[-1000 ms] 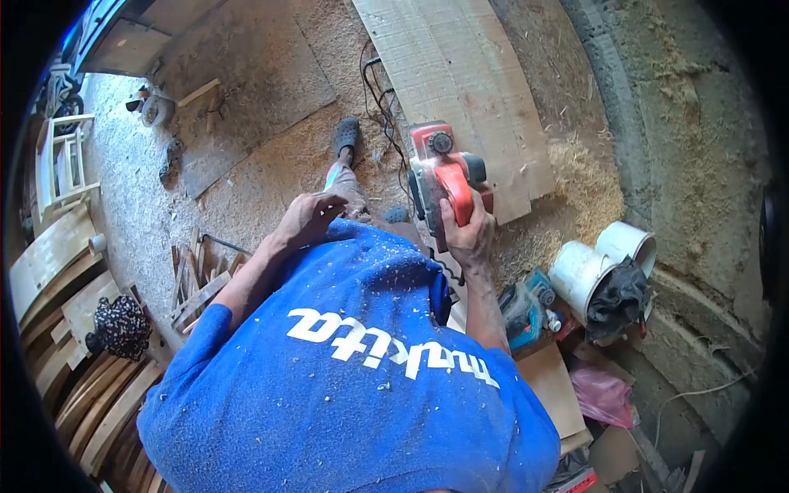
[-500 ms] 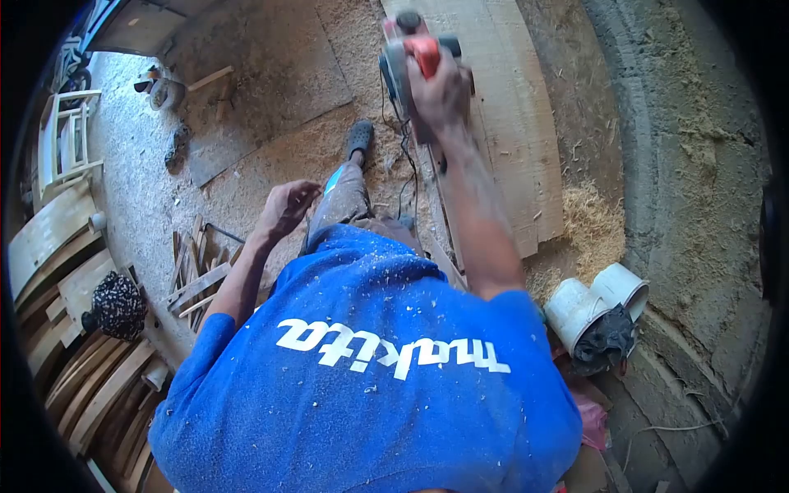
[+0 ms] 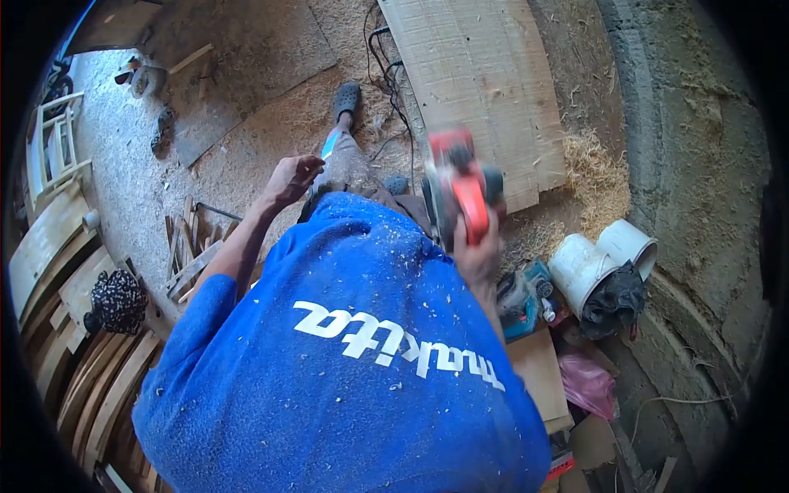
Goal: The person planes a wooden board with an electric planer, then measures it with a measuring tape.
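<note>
My right hand is wrapped round the red handle of a power planer, blurred by motion. The planer is at the near end of a wide pale wooden board, over its left edge. A black cable lies to the left of the board. My left hand hangs near my left thigh, fingers curled, and I cannot make out anything in it.
White buckets with a dark cloth stand at the right, beside a teal power tool and a pink bag. Curved wooden pieces are stacked at the lower left. Shavings lie right of the board.
My right hand has drawn the planer back toward my body, from the far part of the board to its near end. The teal tool has come into sight. My left hand has shifted slightly.
</note>
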Demonstrator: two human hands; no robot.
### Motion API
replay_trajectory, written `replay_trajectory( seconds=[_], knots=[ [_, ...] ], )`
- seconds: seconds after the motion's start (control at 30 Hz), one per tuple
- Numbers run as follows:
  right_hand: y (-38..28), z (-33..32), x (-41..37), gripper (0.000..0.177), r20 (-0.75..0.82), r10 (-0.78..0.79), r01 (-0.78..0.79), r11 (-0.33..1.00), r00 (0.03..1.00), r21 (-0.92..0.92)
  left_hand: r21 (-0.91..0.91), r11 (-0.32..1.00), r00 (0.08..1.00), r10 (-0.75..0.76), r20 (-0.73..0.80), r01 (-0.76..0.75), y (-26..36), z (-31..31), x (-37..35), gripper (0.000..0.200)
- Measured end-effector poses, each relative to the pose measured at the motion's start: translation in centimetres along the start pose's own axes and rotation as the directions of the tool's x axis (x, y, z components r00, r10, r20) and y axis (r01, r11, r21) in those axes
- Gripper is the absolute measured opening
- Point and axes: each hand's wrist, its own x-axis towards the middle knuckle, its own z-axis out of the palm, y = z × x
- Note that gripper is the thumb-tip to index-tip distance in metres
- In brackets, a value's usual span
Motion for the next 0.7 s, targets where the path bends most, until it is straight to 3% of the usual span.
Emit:
replay_trajectory(
  seconds=[0.1, 0.2, 0.27, 0.4, 0.47, 0.6, 0.7],
  knots=[
    [3.7, -2.4, -8.1, 0.044, -0.059, 0.028, -0.027, 1.0, 0.998, 0.008, 0.086, 0.996, 0.999, 0.028, 0.037, -0.031, -1.0, 1.4, -0.2, 0.026],
    [3.5, -2.8, -8.7, 0.043, -0.036, 0.049, -0.048, 0.998, 0.998, 0.03, 0.149, 0.988, 0.997, 0.026, 0.069, -0.036, -1.4, 1.1, 0.3, 0.027],
    [2.8, -1.8, -6.2, 0.043, -0.014, 0.036, -0.036, 0.999, 0.999, 0.022, 0.162, 0.987, 0.995, -0.003, 0.102, -0.013, -1.5, 0.7, 0.1, 0.028],
    [-0.8, 0.1, 1.0, 0.043, 0.073, 0.062, -0.069, 0.991, 0.995, 0.11, 0.01, 1.0, 1.0, -0.02, -0.003, 0.02, -2.0, -0.8, -0.7, 0.029],
    [-2.0, 1.8, 5.0, 0.042, -0.006, -0.079, 0.079, 0.978, 0.997, 0.191, -0.059, 0.995, 0.995, -0.079, -0.067, 0.075, -3.8, -1.5, -1.2, 0.029],
    [-4.6, 4.6, 12.6, 0.038, -0.038, -0.198, 0.201, 0.955, 0.98, 0.219, -0.068, 0.989, 0.983, -0.136, -0.124, 0.129, -6.6, -2.6, -2.5, 0.03],
    [-7.2, 7.4, 18.9, 0.038, -0.079, -0.247, 0.258, 0.938, 0.966, 0.233, -0.179, 0.977, 0.966, -0.155, -0.205, 0.119, -8.0, -4.3, -1.4, 0.026]
  ],
)
